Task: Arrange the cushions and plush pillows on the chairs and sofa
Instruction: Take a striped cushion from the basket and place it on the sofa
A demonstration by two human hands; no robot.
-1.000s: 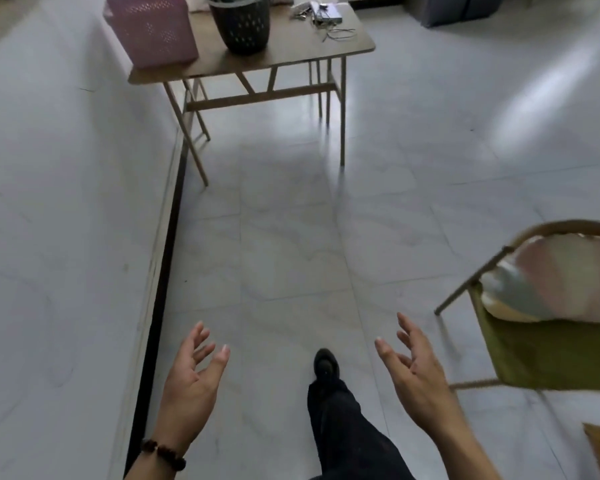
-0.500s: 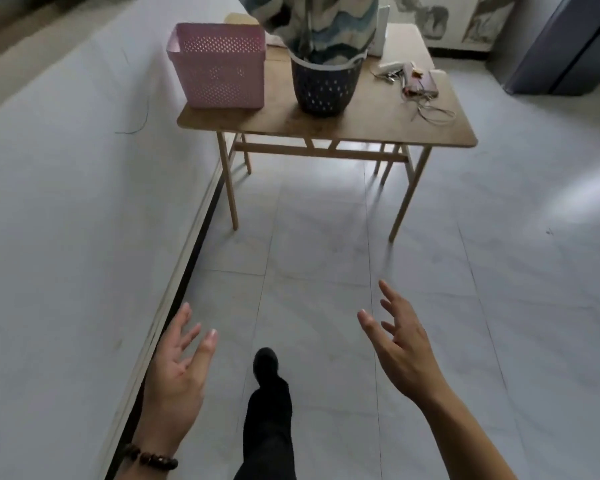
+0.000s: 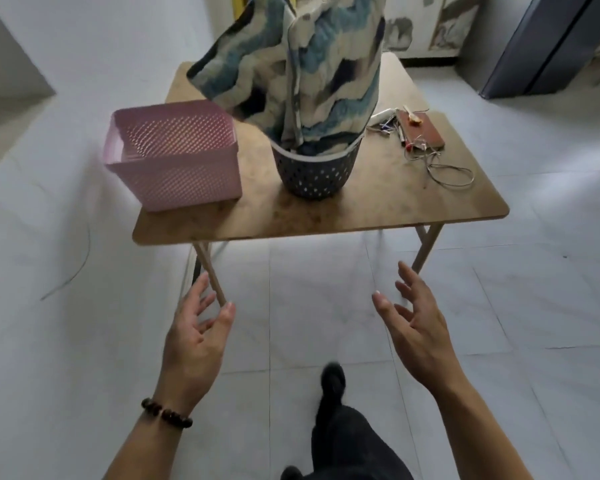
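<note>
Two flat cushions with a blue, cream and navy wave pattern (image 3: 329, 74) stand upright in a dark perforated round basket (image 3: 316, 174) on a wooden table (image 3: 378, 209). My left hand (image 3: 194, 344) and my right hand (image 3: 416, 330) are both raised in front of me, below the table's front edge, palms facing inward, fingers spread, holding nothing. Neither hand touches the cushions or the table. No chair or sofa is in view.
An empty pink perforated basket (image 3: 174, 161) sits at the table's left. A brown notebook, pens and a cable (image 3: 423, 136) lie at its right. A white wall (image 3: 49, 202) runs along the left. A dark cabinet (image 3: 548, 46) stands at the back right. My leg and shoe (image 3: 333, 379) step forward on grey tiles.
I have walked toward the table, which is now close and large in view. The chair with the pastel cushion has left the view. Both hands stay open and raised.
</note>
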